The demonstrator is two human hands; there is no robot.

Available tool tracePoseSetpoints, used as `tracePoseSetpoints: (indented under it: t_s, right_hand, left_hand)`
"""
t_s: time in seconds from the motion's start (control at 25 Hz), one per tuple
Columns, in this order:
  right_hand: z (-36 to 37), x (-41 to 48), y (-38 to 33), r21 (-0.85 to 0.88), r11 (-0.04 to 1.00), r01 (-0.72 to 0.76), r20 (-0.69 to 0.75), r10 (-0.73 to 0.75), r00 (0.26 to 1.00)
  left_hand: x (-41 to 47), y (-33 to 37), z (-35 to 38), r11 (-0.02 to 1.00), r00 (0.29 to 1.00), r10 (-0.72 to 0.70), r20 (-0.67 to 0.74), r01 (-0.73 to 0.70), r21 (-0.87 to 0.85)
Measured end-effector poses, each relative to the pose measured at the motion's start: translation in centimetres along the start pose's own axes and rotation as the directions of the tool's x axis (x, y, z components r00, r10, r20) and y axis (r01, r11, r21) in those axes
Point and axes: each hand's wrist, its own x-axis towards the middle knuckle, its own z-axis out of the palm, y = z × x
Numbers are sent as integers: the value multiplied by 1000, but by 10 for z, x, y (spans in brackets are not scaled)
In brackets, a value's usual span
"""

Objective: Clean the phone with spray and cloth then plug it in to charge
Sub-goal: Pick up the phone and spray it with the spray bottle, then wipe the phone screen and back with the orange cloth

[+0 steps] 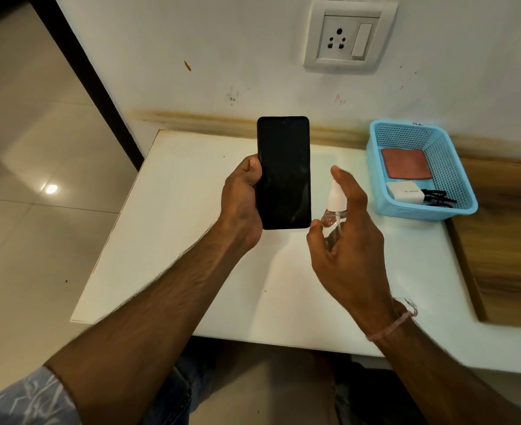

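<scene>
The left hand [243, 197] grips a black smartphone [283, 172] upright above the white table [176, 225], thumb on its left edge, dark screen facing the camera. Just right of it, the right hand [348, 237] curls round a small clear spray bottle [332, 210] (white nozzle, forefinger raised above it). At far right, a blue basket [455, 167] holds a reddish cloth [406, 164], white charger [404, 191] and black cable [437, 197]. A wall socket [349, 36] sits above.
</scene>
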Motion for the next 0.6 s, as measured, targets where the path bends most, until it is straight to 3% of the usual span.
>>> tracePoseSetpoints:
  t_s: [0.24,0.4,0.6]
  right_hand:
    - [-8,58,26,247,956,-156,-89,182,979]
    - [2,104,46,239,958,-158,-149,197,969]
    - [30,139,73,162,971,-178,-77,192,978]
  left_hand:
    - [4,-1,-1,998,998,-11,68,16,-67]
    - [3,-2,1,997,996,-32,84,37,-66]
    - [2,0,1,996,998,-31,50,35,-78]
